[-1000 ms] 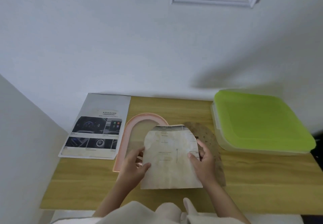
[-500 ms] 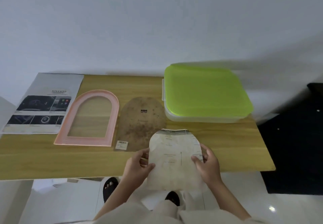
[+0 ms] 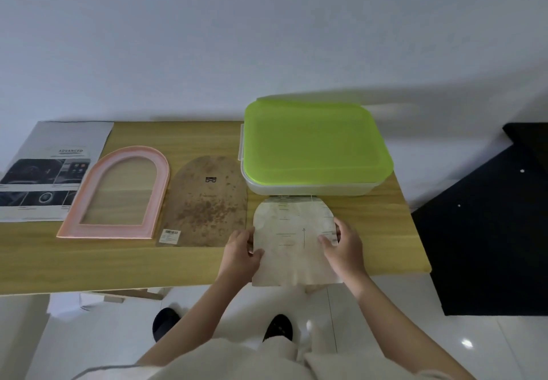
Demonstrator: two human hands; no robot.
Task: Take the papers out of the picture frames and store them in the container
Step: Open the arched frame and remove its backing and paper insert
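An arch-shaped, yellowed paper [image 3: 292, 240] is held over the table's front edge, just in front of the container. My left hand [image 3: 241, 250] pinches its left side and my right hand [image 3: 345, 243] grips its right side. The container [image 3: 311, 191] is a white box closed by a green lid [image 3: 314, 145], standing at the back right of the table. A pink arched picture frame [image 3: 118, 194] lies flat on the left, showing bare wood through its opening. Its brown backing board [image 3: 207, 204] lies beside it, between frame and paper.
A printed brochure [image 3: 47, 172] lies at the far left of the wooden table [image 3: 89, 261]. A white wall rises behind the table. A dark mat [image 3: 486, 231] covers the floor to the right. My feet show below the table's front edge.
The view swung right and down. Both hands carried the paper rightward, away from the frame and backing board, to a spot in front of the green-lidded container.
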